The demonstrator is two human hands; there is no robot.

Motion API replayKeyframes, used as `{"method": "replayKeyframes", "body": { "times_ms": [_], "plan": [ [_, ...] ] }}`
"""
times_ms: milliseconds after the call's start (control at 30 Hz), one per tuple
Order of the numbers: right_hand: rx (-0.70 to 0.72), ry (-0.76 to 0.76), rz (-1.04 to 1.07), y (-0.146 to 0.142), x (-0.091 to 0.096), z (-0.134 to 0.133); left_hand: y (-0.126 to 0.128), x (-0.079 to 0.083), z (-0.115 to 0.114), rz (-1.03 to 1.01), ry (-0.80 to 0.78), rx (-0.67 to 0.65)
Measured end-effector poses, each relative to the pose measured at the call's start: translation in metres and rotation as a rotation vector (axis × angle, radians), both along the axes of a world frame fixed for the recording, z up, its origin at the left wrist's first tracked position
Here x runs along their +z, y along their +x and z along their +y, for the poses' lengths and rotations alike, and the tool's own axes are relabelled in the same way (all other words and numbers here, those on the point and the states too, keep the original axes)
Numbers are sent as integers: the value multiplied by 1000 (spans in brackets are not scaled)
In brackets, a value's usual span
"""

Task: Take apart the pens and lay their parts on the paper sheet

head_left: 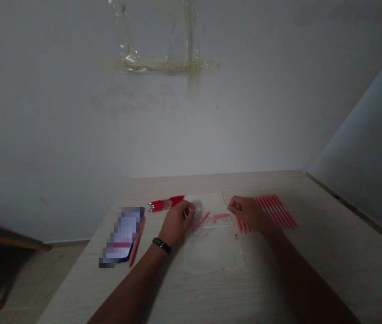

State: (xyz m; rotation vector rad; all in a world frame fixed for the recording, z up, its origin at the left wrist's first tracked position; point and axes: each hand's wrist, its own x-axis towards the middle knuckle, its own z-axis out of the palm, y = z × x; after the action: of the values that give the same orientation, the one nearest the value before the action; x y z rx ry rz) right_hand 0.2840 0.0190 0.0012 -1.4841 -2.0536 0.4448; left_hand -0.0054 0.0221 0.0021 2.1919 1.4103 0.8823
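My left hand (177,220), with a black band on its wrist, is at the left edge of a pale sheet (214,258). Its fingers are curled in a pinch; anything between them is too small to make out. Over the sheet's right edge my right hand (246,210) is also closed, its fingertips together and their contents hidden. Between the hands lie a pink pen barrel piece (202,221), a shorter pink piece (221,216) and a thin whitish rod (217,227). Several pink pens (276,210) lie in a row beside and partly under my right hand.
Several red pens (166,204) lie behind my left hand. To the left are a phone (123,236) with a blurred screen and a single pink pen (135,249). The wooden table (211,297) meets a wall (224,135) at the back.
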Motion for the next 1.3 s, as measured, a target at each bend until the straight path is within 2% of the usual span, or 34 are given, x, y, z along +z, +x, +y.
{"method": "replayKeyframes", "body": {
  "times_ms": [133,333,700,800,1100,1300],
  "plan": [
    [1,-22,-11,-1,1,-1,2,-1,0,23,-30,-39],
    [29,20,5,-4,1,-1,3,0,-2,45,-46,-52],
    [24,-15,-26,-7,-8,1,4,-1,-3,45,-30,-63],
    [16,17,-89,-15,-6,-2,4,-3,-3,59,-25,-63],
    [45,-46,-255,-53,-8,-14,7,-7,-5,73,2,-127],
    [18,-72,-277,-60,-9,-14,9,-7,-8,89,16,-146]
  ]
}}
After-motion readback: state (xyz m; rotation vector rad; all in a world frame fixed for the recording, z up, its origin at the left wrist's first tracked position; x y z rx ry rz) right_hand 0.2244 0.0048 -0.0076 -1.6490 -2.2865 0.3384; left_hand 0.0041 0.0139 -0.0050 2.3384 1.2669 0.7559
